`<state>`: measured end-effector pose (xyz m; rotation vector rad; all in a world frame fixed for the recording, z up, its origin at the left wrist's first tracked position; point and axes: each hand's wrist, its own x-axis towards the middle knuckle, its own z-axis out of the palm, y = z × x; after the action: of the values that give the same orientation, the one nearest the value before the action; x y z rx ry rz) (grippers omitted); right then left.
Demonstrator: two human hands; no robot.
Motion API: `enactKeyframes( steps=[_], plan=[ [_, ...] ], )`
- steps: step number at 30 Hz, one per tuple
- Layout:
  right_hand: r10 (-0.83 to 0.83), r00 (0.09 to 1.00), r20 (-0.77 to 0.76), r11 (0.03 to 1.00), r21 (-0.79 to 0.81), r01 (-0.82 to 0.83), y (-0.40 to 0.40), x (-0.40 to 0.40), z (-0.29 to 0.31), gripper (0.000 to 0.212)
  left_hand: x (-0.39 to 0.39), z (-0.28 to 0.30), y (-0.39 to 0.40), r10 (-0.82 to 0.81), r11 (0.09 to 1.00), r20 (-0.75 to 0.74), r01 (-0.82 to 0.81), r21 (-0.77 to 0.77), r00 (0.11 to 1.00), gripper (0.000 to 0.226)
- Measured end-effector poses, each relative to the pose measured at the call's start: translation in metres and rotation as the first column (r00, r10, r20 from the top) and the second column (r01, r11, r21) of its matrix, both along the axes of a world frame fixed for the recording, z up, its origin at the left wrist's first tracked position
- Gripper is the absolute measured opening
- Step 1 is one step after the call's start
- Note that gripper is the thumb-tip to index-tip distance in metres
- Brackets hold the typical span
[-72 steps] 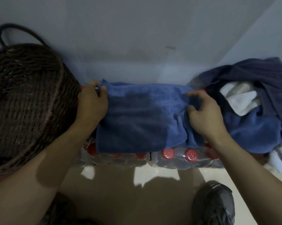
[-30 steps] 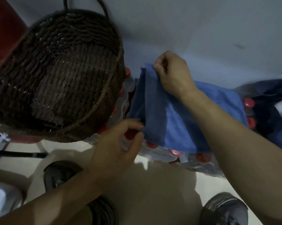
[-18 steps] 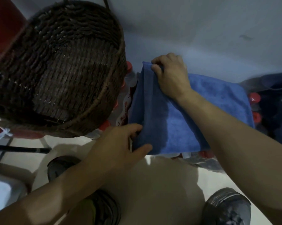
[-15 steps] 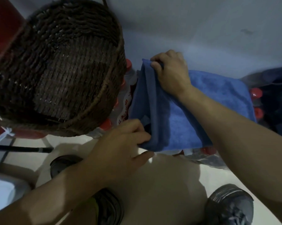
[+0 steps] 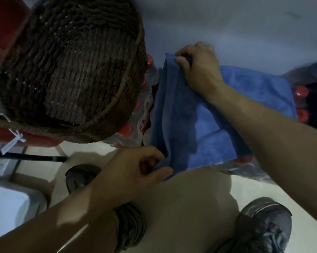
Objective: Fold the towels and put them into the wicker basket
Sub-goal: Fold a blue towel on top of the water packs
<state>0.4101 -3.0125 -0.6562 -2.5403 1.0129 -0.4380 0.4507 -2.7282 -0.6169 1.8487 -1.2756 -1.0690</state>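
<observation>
**Both hands gripping the folded blue towel's near-basket edge**

The blue towel is lying folded on a pack of red-capped bottles, just beside the wicker basket, which is standing open-mouthed to the left. The right hand is pinching the far corner of the towel's left edge, its fingers curled round the cloth. The left hand is pinching the near corner of that same edge between thumb and curled fingers. Both hands are holding cloth, nothing else.

The step in hand looks like either one more fold or the lift toward the basket; which one cannot be told. To do it well, both corners are needing an even grip through all layers, so that none slips loose. Lifting both ends together, level, should be keeping the fold square. The basket rim is sitting close, so the towel is wanting a clear rise over it before lowering flat inside.
</observation>
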Motion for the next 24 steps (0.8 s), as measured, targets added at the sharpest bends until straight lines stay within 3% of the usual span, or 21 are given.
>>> enactKeyframes(
  steps=[2,6,10,13,17,21,24],
  plan=[
    [-0.005,1.0,0.01,1.0,0.005,0.005,0.001,0.0,0.001,0.029,0.0,-0.008,0.003,0.045,0.99,-0.017,-0.043,0.133,0.999,0.017],
    [0.003,0.999,0.034,1.0,-0.005,-0.003,0.002,-0.003,0.005,0.025,0.004,-0.013,0.006,0.113,0.978,-0.112,-0.091,0.186,0.987,0.021],
    [0.019,0.998,-0.061,0.976,-0.215,-0.032,0.005,0.001,0.011,0.027,0.007,-0.011,0.009,0.188,0.95,-0.304,-0.094,0.299,0.934,0.014],
    [0.005,1.0,0.012,0.997,-0.073,-0.004,-0.001,0.004,0.018,0.022,0.01,-0.012,0.01,0.284,0.906,-0.426,-0.095,0.411,0.859,0.011],
    [0.064,0.993,-0.095,0.998,0.018,-0.062,-0.009,0.008,0.024,0.028,0.012,-0.012,0.009,0.417,0.855,-0.388,-0.21,0.474,0.822,0.021],
    [0.168,0.98,-0.102,0.984,0.081,-0.16,-0.011,0.008,0.029,0.033,0.009,-0.01,0.009,0.359,0.878,-0.365,-0.178,0.444,0.859,0.02],
    [0.183,0.979,-0.093,0.975,0.143,-0.168,-0.021,0.003,0.037,0.023,0.004,-0.01,0.009,0.33,0.901,-0.307,-0.2,0.384,0.893,0.013]
  ],
)
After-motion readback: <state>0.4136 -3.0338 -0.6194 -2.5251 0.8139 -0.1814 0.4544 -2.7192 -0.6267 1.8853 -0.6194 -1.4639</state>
